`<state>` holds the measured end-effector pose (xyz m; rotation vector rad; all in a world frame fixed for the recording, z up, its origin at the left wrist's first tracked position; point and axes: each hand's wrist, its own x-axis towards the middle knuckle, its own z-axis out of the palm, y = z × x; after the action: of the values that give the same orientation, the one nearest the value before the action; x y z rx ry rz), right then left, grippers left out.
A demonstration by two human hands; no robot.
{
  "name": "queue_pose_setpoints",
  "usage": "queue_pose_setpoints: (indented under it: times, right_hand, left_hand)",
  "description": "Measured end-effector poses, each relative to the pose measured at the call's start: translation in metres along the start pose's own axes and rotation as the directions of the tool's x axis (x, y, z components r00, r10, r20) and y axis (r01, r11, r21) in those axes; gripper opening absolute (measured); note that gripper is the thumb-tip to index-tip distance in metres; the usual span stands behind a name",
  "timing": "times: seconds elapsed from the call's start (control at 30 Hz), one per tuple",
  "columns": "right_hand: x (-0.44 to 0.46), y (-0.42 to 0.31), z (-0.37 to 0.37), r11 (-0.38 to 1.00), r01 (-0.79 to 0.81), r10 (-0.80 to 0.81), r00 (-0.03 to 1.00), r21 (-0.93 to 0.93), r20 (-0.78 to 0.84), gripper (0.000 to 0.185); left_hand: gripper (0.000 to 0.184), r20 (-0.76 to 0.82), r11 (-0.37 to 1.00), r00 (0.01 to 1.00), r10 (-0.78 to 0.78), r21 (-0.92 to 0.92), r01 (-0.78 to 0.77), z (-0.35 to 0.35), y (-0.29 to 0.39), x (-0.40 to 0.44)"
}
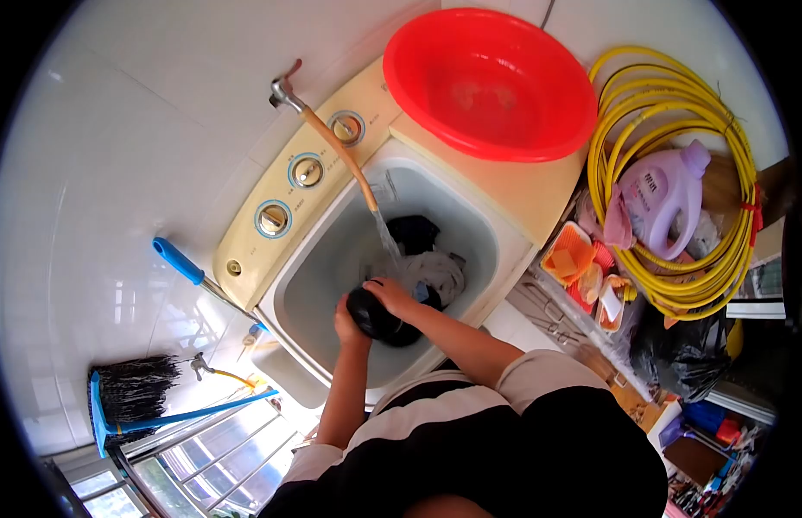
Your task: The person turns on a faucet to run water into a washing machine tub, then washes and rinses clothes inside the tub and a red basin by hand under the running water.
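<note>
My left hand [350, 323] and my right hand [392, 299] are both closed around a black rounded item [372, 318], smooth and slightly shiny; its exact kind I cannot make out. The left grips its side, while the right lies over its top. Both hands are over the grey tub [314, 274] of a cream top-loading washing machine. Below and beyond them lie a wet light grey garment [437, 274] and a black garment [413, 233]. Water [387, 239] runs from an orange-brown hose [342, 154] into the tub, close to my right hand.
A red basin [491, 86] stands on the machine's right top. Control knobs [307, 172] line the back panel below a tap [286, 93]. At right are a coiled yellow hose [604, 142] and a purple detergent jug [656, 194]. A blue-handled broom [142, 393] leans at left.
</note>
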<state>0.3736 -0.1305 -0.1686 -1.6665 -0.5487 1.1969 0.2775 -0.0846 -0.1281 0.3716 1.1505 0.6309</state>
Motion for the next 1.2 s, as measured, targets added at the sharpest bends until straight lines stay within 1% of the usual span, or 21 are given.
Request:
queue_pose_setpoints:
  times: [0.03,0.07,0.1,0.13,0.17,0.2,0.27,0.33,0.37,0.43,0.47,0.5,0.53,0.57,0.63,0.67,0.73,0.87,0.93,1.0,1.2]
  right_hand:
    - [-0.005,-0.014,-0.006,0.984,0.018,-0.025,0.999,0.177,0.037,0.043]
    - [-0.012,-0.025,-0.015,0.916,0.194,-0.224,0.974,0.351,0.044,0.05]
    - [-0.026,-0.053,-0.03,0.917,0.203,-0.234,0.971,0.342,0.05,0.05]
    - [-0.04,-0.083,-0.05,0.803,-0.039,-0.11,0.971,0.595,0.212,0.053]
    - [-0.048,-0.104,-0.067,0.592,-0.299,-0.035,0.918,0.749,0.395,0.055]
    - [-0.049,-0.117,-0.082,0.601,-0.291,-0.044,0.918,0.744,0.395,0.055]
    - [-0.058,-0.131,-0.106,0.767,0.023,-0.112,0.989,0.642,0.098,0.062]
    - [-0.066,-0.137,-0.131,0.847,0.069,-0.139,0.986,0.527,0.095,0.059]
    - [-0.073,-0.141,-0.136,0.904,0.116,-0.166,0.982,0.413,0.089,0.057]
    - [-0.086,-0.147,-0.136,0.922,0.128,-0.17,0.982,0.365,0.085,0.049]
    - [-0.083,-0.137,-0.134,0.941,0.143,-0.2,0.966,0.307,0.162,0.044]
    - [-0.083,-0.129,-0.132,0.954,0.164,-0.225,0.945,0.252,0.236,0.039]
    - [-0.086,-0.125,-0.13,0.947,0.176,-0.242,0.94,0.268,0.24,0.031]
    - [-0.087,-0.117,-0.129,0.95,0.163,-0.231,0.94,0.265,0.25,0.031]
    - [-0.083,-0.098,-0.133,0.916,0.382,-0.353,0.913,-0.124,0.203,0.027]
    - [-0.081,-0.091,-0.137,0.92,0.372,-0.342,0.915,-0.123,0.213,0.027]
    - [-0.078,-0.074,-0.149,0.765,0.431,-0.393,0.901,-0.477,0.185,0.028]
    - [-0.083,-0.059,-0.167,0.659,0.432,-0.415,0.892,-0.615,0.182,0.023]
    - [-0.085,-0.056,-0.171,0.536,0.394,-0.412,0.894,-0.747,0.176,0.022]
    - [-0.085,-0.046,-0.171,0.509,0.355,-0.344,0.919,-0.784,0.193,0.021]
    - [-0.08,-0.046,-0.16,0.439,0.337,-0.243,0.937,-0.833,0.251,0.017]
  left_hand:
    - [0.031,0.105,0.999,0.993,0.044,-0.014,-0.043,0.006,0.012,-0.006]
    - [0.028,0.207,0.996,0.974,0.088,-0.031,-0.083,0.012,0.024,-0.013]
    - [0.028,0.211,0.995,0.972,0.099,-0.043,-0.092,0.02,0.037,-0.018]
    - [0.028,0.283,0.991,0.95,0.129,-0.072,-0.113,0.034,0.052,-0.021]
    - [0.027,0.355,0.986,0.921,0.16,-0.1,-0.132,0.052,0.065,-0.028]
    - [0.029,0.371,0.974,0.901,0.224,-0.126,-0.19,0.081,0.077,-0.047]
    - [0.033,0.441,0.967,0.863,0.248,-0.172,-0.19,0.137,0.099,-0.088]
    - [0.038,0.555,0.968,0.796,0.241,-0.19,-0.161,0.198,0.119,-0.121]
    - [0.038,0.682,0.972,0.699,0.214,-0.22,-0.083,0.229,0.125,-0.131]
    - [0.036,0.772,0.967,0.586,0.247,-0.232,-0.103,0.289,0.131,-0.144]
    - [0.034,0.769,0.937,0.538,0.346,-0.251,-0.243,0.316,0.127,-0.152]
    - [0.032,0.793,0.951,0.538,0.285,-0.164,-0.262,0.339,0.127,-0.144]
    - [0.038,0.708,0.901,0.65,0.277,0.044,-0.432,0.354,0.125,-0.143]
    - [0.044,0.58,0.738,0.725,0.37,0.291,-0.609,0.359,0.125,-0.146]
    - [0.044,0.542,0.51,0.67,0.507,0.439,-0.74,0.345,0.128,-0.14]
    - [0.044,0.53,0.516,0.68,0.506,0.446,-0.732,0.329,0.13,-0.128]
    - [0.037,0.706,0.523,0.527,0.474,0.256,-0.813,0.282,0.134,-0.097]
    - [0.031,0.51,0.596,0.788,0.345,0.529,-0.603,0.165,0.121,-0.066]
    - [0.029,0.512,0.516,0.761,0.398,0.561,-0.647,0.092,0.105,-0.033]
    - [0.027,0.412,0.452,0.77,0.488,0.635,-0.626,0.028,0.087,-0.023]
    - [0.026,0.229,0.58,0.849,0.476,0.643,-0.499,-0.055,0.051,-0.054]
